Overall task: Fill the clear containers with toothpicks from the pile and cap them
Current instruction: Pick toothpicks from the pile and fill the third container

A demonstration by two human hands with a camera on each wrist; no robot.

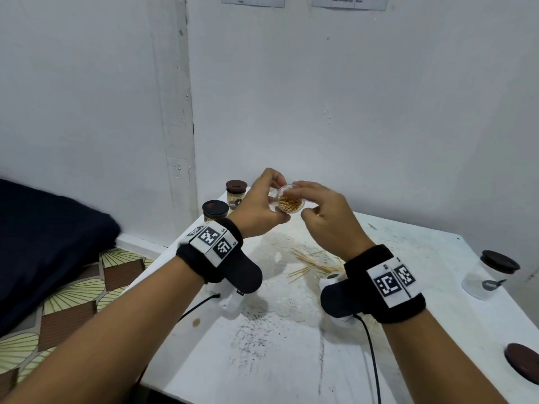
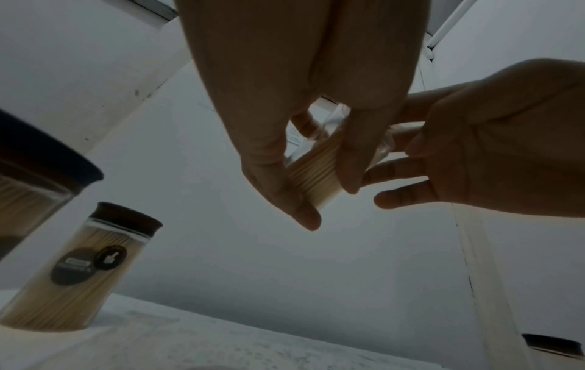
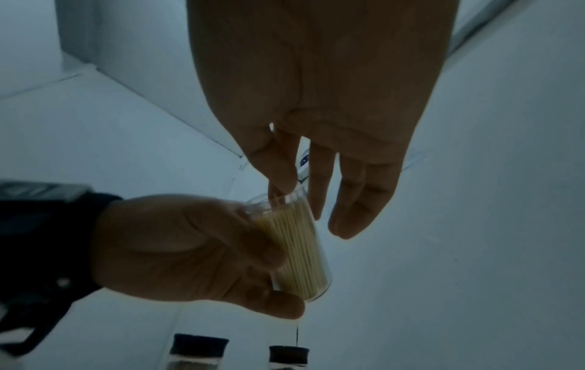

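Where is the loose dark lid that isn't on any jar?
In the head view, the round dark brown lid lies flat at the white table's near right edge, just nearer than the capped, empty clear jar.

The head view looks down and forward over the table toward the far wall. Both wrist views look upward from close below, dim, perhaps sharing the held container.

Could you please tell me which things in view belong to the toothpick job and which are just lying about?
Job: open container gripped by left hand; right hand at its mouth; toothpick pile; two capped containers; loose lid.
Lying about: dark cloth; wall papers.
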